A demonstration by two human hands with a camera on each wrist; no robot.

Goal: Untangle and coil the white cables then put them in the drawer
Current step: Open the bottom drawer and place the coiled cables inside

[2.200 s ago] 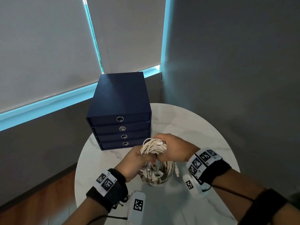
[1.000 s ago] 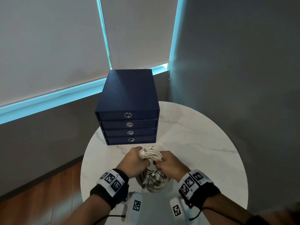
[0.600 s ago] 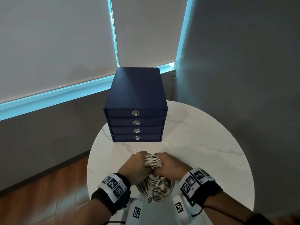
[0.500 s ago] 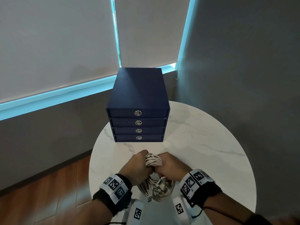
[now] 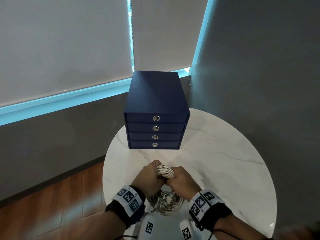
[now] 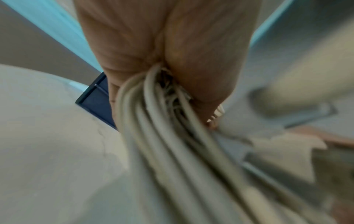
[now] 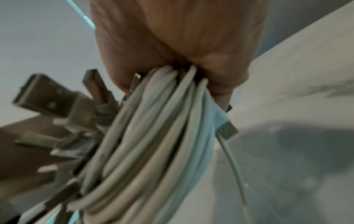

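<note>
The left hand [image 5: 148, 177] and right hand [image 5: 181, 181] each gripped the bundle of white cables [image 5: 165, 172] in a closed fist, side by side above the table [image 5: 225, 161] at its 6 o'clock edge. Loops and plugs [image 5: 167, 202] hung below the fists. The navy drawer unit [image 5: 155, 108] stood at 12 o'clock, all four drawers closed.

Bundle gripped in both fists: white smooth plastic-sheathed cables [image 5: 165, 172], metal plug ends [image 7: 47, 97].
Beyond the hands: navy matt drawer box [image 5: 156, 101], shiny metal ring pulls [image 5: 156, 118].
Under the hands: glossy white marble-look round tabletop [image 5: 216, 153].
</note>
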